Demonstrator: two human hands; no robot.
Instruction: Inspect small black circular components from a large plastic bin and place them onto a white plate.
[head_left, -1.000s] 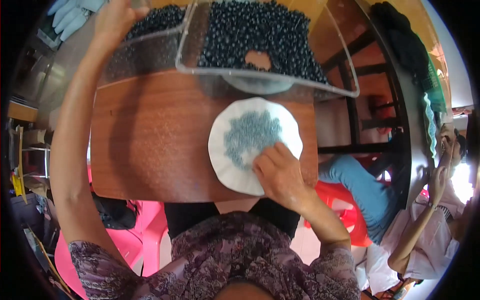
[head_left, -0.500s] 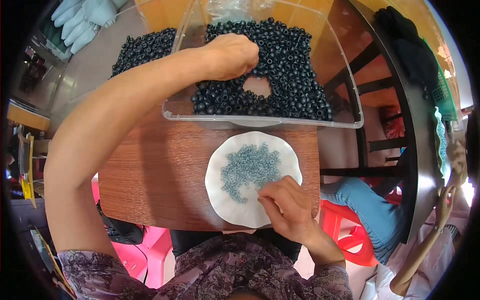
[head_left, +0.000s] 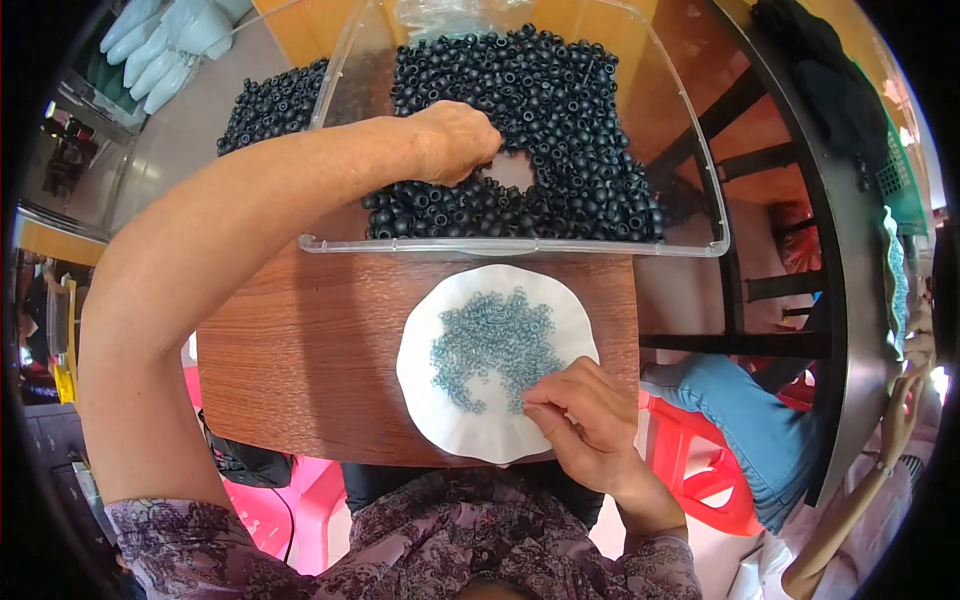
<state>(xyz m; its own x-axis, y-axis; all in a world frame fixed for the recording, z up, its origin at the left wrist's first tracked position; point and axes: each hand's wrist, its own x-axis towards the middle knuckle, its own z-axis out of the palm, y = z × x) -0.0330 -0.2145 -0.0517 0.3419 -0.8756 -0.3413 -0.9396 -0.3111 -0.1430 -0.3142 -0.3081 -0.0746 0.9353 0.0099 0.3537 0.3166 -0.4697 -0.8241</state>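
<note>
My left hand (head_left: 457, 142) reaches into a clear plastic bin (head_left: 530, 244), closed, with its fingertips down among small black hollow parts (head_left: 590, 140); those fingertips are mostly hidden. A white scalloped plate (head_left: 425, 412) lies on the brown table in front of me. Spread over it is a patch of tiny clear bluish rings (head_left: 490, 335). At the plate's right near edge, my right hand (head_left: 590, 412) is pinched, thumb against forefinger, beside the rings. Whatever that pinch holds is too small to name.
The brown wood-grain table (head_left: 330, 340) carries the plate and the bin's near side. More black parts (head_left: 272, 108) lie left of the bin. A dark table (head_left: 850, 400) runs along the right, where another person's hand (head_left: 903, 400) shows. A red stool (head_left: 705, 480) stands near the right.
My left hand has come nearer to me within the bin, still closed. My right hand has shifted slightly right, staying pinched. The whole view has moved a little.
</note>
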